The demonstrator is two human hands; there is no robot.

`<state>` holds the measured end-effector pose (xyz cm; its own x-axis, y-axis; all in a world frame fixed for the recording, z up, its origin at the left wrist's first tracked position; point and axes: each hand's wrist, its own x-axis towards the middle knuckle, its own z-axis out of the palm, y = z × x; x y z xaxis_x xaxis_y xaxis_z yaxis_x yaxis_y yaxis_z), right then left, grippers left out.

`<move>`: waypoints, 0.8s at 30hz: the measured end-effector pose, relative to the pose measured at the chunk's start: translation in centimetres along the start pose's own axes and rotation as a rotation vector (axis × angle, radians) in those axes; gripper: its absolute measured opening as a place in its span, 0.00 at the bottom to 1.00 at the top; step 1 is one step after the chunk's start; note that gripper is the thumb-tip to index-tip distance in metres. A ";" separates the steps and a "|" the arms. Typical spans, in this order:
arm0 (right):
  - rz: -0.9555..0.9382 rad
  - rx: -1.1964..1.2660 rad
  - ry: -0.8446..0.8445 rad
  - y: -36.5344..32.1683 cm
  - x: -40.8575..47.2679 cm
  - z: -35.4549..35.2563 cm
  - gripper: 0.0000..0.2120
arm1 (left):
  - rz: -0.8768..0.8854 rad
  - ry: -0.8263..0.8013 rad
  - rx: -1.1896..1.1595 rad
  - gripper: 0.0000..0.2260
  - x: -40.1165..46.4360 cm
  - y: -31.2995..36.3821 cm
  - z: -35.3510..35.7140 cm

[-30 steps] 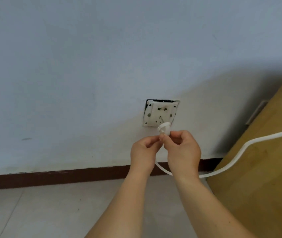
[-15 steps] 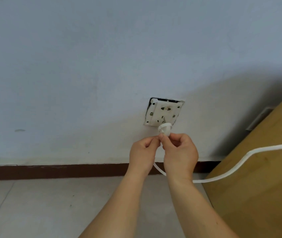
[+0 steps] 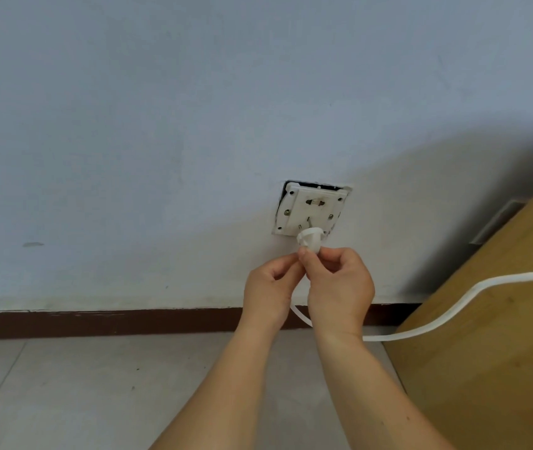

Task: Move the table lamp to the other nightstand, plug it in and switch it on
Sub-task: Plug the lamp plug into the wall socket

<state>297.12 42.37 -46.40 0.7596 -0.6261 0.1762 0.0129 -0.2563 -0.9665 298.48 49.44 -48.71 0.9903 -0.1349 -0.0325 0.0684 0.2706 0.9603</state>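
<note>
A white wall socket (image 3: pixel 312 209) hangs slightly loose on the pale wall, low above the skirting. A white plug (image 3: pixel 310 241) sits just below the socket's lower slots, its prongs pointing at the plate. My right hand (image 3: pixel 339 287) pinches the plug from behind. My left hand (image 3: pixel 271 287) touches it from the left with thumb and fingertips. The white cord (image 3: pixel 460 303) runs from under my hands to the right across the wooden nightstand side. The lamp itself is out of view.
A wooden nightstand (image 3: pixel 499 368) fills the lower right, close to the wall. A dark brown skirting board (image 3: pixel 112 323) runs along the wall's base above a pale tiled floor (image 3: pixel 80 394).
Both hands have kept the plug at the socket's lower edge with small adjustments. The view has shifted slightly, so the socket sits a little more to the right in the picture.
</note>
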 end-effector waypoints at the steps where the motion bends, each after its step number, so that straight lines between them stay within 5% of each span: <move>1: -0.008 -0.004 -0.001 0.0 0.0 0.0 0.08 | 0.008 -0.006 -0.008 0.06 0.0 0.0 0.0; 10: -0.093 -0.171 -0.012 -0.2 0.2 0.3 0.07 | 0.069 0.021 0.010 0.06 0.3 0.0 -0.2; 19: -0.347 -0.799 -0.119 -0.4 0.1 0.0 0.14 | 0.077 0.035 0.010 0.07 0.4 -0.2 -0.1; 24: -0.373 -0.918 -0.150 -1.0 0.3 -0.1 0.15 | 0.072 0.025 -0.007 0.08 0.6 -0.3 -0.2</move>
<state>297.28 42.33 -45.39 0.8841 -0.3072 0.3522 -0.1921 -0.9259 -0.3254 299.04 49.50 -49.08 0.9954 -0.0910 0.0293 -0.0022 0.2852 0.9585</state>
